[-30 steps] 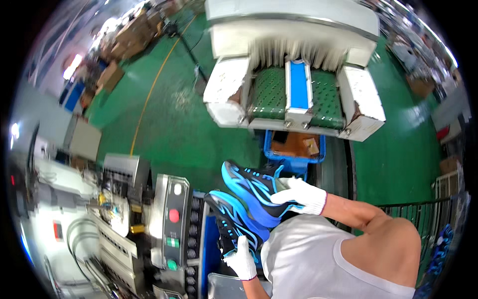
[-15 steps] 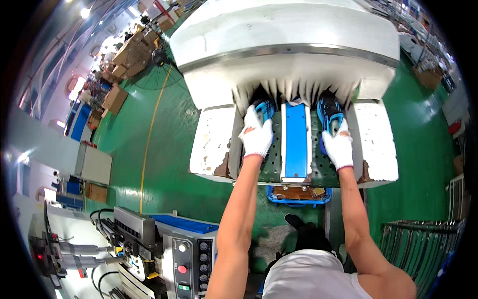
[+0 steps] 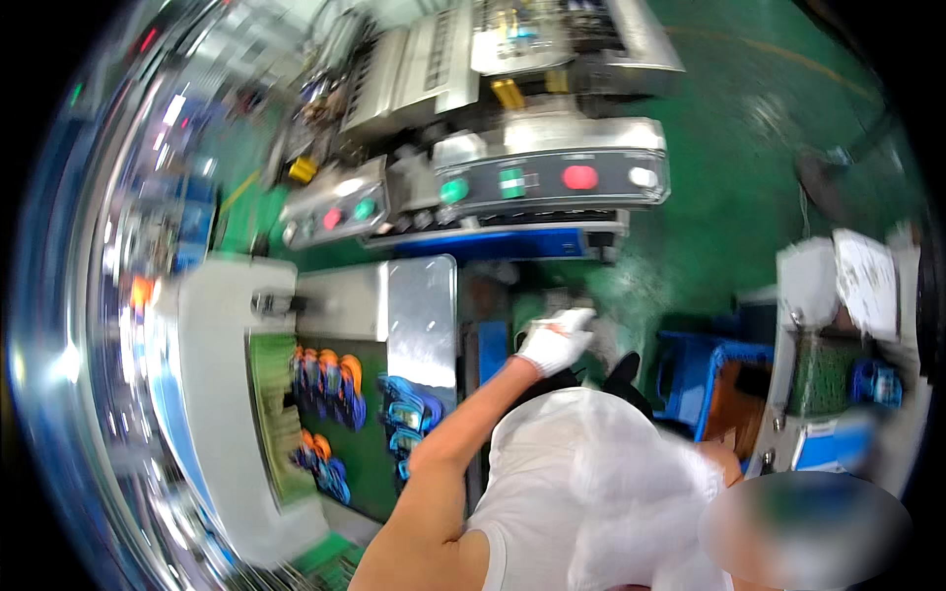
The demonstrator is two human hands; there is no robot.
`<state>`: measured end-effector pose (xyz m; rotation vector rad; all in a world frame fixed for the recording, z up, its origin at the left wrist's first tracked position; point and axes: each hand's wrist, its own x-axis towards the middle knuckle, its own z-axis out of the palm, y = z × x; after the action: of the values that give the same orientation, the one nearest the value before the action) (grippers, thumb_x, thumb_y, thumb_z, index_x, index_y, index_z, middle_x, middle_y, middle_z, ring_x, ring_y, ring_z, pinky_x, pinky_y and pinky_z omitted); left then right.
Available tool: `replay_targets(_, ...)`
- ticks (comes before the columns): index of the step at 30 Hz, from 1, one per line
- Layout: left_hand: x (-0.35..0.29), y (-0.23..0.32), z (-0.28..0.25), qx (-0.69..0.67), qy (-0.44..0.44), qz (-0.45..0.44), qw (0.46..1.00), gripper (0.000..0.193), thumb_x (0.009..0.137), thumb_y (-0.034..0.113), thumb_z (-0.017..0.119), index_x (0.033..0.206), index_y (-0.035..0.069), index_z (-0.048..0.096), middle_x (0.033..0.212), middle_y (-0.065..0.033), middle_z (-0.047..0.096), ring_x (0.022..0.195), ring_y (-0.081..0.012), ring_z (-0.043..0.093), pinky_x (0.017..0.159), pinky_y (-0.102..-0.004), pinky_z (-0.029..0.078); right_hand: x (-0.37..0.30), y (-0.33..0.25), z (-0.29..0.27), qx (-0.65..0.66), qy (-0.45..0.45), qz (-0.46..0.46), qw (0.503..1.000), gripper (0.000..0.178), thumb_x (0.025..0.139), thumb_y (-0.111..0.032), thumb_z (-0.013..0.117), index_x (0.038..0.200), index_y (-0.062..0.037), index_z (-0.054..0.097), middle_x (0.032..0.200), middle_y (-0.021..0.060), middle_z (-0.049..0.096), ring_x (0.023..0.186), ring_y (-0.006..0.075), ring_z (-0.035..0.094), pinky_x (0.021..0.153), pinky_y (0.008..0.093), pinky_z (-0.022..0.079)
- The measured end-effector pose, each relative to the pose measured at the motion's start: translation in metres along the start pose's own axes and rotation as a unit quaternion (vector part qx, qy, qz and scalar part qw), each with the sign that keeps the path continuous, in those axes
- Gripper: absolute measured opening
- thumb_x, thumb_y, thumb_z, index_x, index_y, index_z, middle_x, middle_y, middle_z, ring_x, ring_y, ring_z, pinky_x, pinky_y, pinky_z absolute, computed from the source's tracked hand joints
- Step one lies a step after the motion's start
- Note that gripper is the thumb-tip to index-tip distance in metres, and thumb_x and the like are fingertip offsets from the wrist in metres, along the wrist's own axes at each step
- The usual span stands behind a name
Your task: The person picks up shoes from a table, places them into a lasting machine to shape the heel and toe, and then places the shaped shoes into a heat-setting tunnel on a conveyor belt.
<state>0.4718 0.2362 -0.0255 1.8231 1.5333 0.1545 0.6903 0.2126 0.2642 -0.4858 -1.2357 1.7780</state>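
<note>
My left hand [image 3: 558,340], in a white knitted glove, is in front of my body above the floor. Motion blurs it somewhat; its fingers look loosely stretched and no object shows in them. Nearest on its left is a blue-topped edge [image 3: 493,352] beside a shiny metal plate [image 3: 423,313]. Blue shoes [image 3: 409,419] stand on that plate's near end. My right hand is out of sight; only a bit of the right arm [image 3: 725,461] shows at the side of my white shirt.
Orange-and-blue shoes [image 3: 330,379] sit on a green belt in a white machine [image 3: 222,384] at left. Ahead stands a machine with a button panel [image 3: 552,177]. At right are a blue crate [image 3: 698,379] and a white machine with a blue shoe [image 3: 875,382] on it.
My view has swung away from the white machine, which is now at right. Both hands have left the blue-and-black shoes; the left is before my body, the right out of view.
</note>
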Motion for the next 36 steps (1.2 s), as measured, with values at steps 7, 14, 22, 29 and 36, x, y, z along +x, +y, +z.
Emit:
replay_targets(7, -0.373, -0.318, -0.069, 0.052, 0.482, -0.558, 0.674, 0.038, 0.097, 0.029, 0.062, 0.127, 0.006, 0.066, 0.119, -0.0206, 0.072, 0.110, -0.0354, 0.069, 0.097, -0.0446, 0.053, 0.090, 0.012, 0.164, 0.468, -0.113, 0.462, 0.745, 0.056, 0.081, -0.011, 0.073, 0.130, -0.0045, 0.045, 0.121, 0.0129, 0.047, 0.110, 0.0237, 0.047, 0.088, 0.0293, 0.040)
replay_targets(14, -0.433, -0.416, -0.057, -0.115, 0.461, -0.748, 0.463, 0.090, 0.086, 0.064, 0.069, 0.150, 0.006, 0.045, 0.145, -0.0245, 0.055, 0.130, -0.0421, 0.057, 0.111, -0.0541, 0.042, 0.196, 0.200, 0.224, -0.369, -0.332, 0.065, 0.865, 0.062, 0.082, -0.013, 0.077, 0.140, -0.0002, 0.057, 0.141, 0.0223, 0.060, 0.134, 0.0375, 0.056, 0.111, 0.0406, 0.043)
replay_targets(22, -0.396, -0.506, -0.053, -0.113, 0.571, -0.663, 0.472, 0.043, 0.103, 0.045, 0.054, 0.123, 0.008, 0.062, 0.126, -0.0173, 0.060, 0.106, -0.0422, 0.064, 0.092, -0.0550, 0.050, 0.189, 0.338, 0.182, -0.586, -0.230, 0.175, 0.757, 0.058, 0.087, -0.010, 0.076, 0.141, 0.0002, 0.056, 0.137, 0.0213, 0.065, 0.127, 0.0359, 0.064, 0.108, 0.0414, 0.049)
replay_targets(29, -0.402, -0.428, -0.112, -0.071, 0.581, -0.450, 0.675, 0.019, 0.094, 0.015, 0.068, 0.110, 0.006, 0.068, 0.110, -0.0182, 0.067, 0.099, -0.0393, 0.068, 0.089, -0.0488, 0.055, 0.237, 0.387, 0.278, -0.494, -0.407, 0.208, 0.740, 0.074, 0.088, -0.031, 0.076, 0.148, 0.0023, 0.046, 0.144, 0.0281, 0.055, 0.134, 0.0400, 0.055, 0.114, 0.0435, 0.044)
replay_targets(36, -0.296, -0.283, -0.249, -0.063, 0.536, -0.128, 0.832, 0.022, 0.086, 0.005, 0.075, 0.107, 0.003, 0.072, 0.105, -0.0143, 0.071, 0.099, -0.0333, 0.069, 0.090, -0.0410, 0.055, 0.307, 0.397, 0.330, -0.458, -0.491, 0.183, 0.718, 0.040, 0.076, -0.014, 0.068, 0.111, 0.0036, 0.057, 0.098, 0.0314, 0.065, 0.094, 0.0447, 0.068, 0.081, 0.0485, 0.054)
